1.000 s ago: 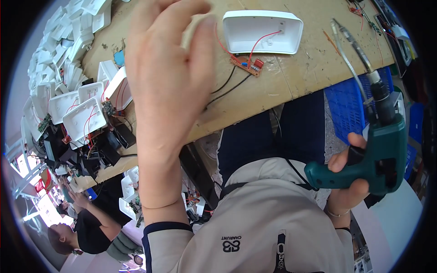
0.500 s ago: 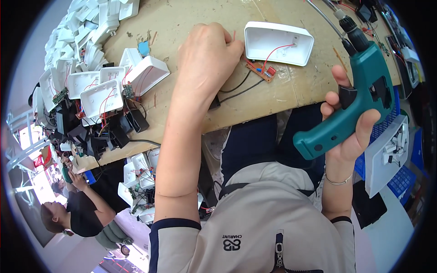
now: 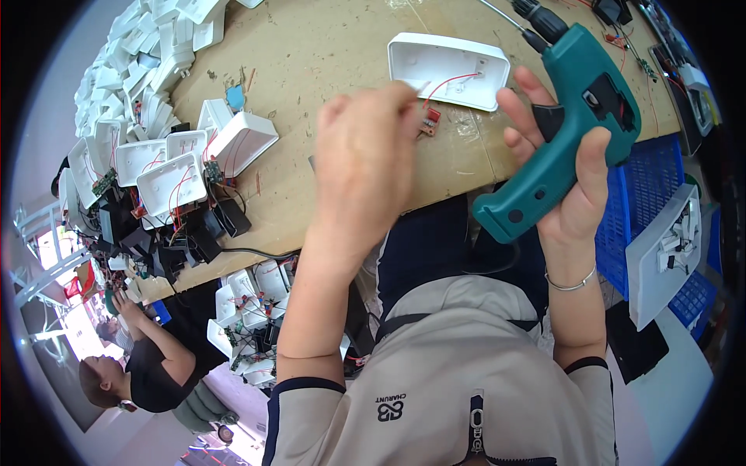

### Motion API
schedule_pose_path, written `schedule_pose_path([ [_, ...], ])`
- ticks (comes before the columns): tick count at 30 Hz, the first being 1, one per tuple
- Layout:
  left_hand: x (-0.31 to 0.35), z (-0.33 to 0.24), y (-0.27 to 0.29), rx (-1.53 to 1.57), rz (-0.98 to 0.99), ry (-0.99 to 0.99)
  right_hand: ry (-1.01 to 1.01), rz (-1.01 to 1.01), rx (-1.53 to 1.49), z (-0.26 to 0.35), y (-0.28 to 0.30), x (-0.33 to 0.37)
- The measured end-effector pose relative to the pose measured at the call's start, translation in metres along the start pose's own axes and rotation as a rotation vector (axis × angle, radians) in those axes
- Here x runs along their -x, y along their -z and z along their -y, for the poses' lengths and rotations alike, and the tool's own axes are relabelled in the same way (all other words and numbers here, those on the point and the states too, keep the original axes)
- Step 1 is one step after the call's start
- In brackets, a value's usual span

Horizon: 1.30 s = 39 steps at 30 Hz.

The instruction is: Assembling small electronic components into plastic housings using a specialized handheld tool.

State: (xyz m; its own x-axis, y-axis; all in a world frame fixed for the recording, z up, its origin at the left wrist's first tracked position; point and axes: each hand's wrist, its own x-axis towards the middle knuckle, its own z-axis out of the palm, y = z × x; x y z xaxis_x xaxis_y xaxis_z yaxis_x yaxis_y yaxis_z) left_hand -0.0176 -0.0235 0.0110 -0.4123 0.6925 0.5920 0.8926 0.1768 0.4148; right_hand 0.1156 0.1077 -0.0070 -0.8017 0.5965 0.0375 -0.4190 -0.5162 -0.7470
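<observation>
Now | right hand (image 3: 567,179) grips teal screwdriver (image 3: 563,116) | left hand (image 3: 365,167) fingers curled beside white housing (image 3: 451,66)

Assembly workshop: piled white casings (image 3: 140,70)

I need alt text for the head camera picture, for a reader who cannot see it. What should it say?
Seen from above, a person's right hand grips a teal power screwdriver while the left hand reaches to a small red circuit board wired to an open white plastic casing on a wooden workbench. More white casings are piled at the left.
</observation>
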Motion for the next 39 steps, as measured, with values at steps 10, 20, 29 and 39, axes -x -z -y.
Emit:
schedule_pose_path([
  [10,-0.013,0.002,-0.016,0.061,0.067,-0.211,0.022,-0.034,0.074,-0.002,-0.003,-0.008],
  [20,-0.032,0.005,-0.022,-0.270,0.053,-0.217,0.127,-0.220,0.481,0.036,0.005,0.059],
  [29,-0.062,0.035,-0.080,0.147,-0.606,-0.657,0.001,-0.270,0.848,0.046,-0.008,0.119],
  [39,-0.061,0.038,-0.090,0.203,-0.669,-0.690,-0.086,-0.286,0.876,0.029,-0.019,0.107],
])
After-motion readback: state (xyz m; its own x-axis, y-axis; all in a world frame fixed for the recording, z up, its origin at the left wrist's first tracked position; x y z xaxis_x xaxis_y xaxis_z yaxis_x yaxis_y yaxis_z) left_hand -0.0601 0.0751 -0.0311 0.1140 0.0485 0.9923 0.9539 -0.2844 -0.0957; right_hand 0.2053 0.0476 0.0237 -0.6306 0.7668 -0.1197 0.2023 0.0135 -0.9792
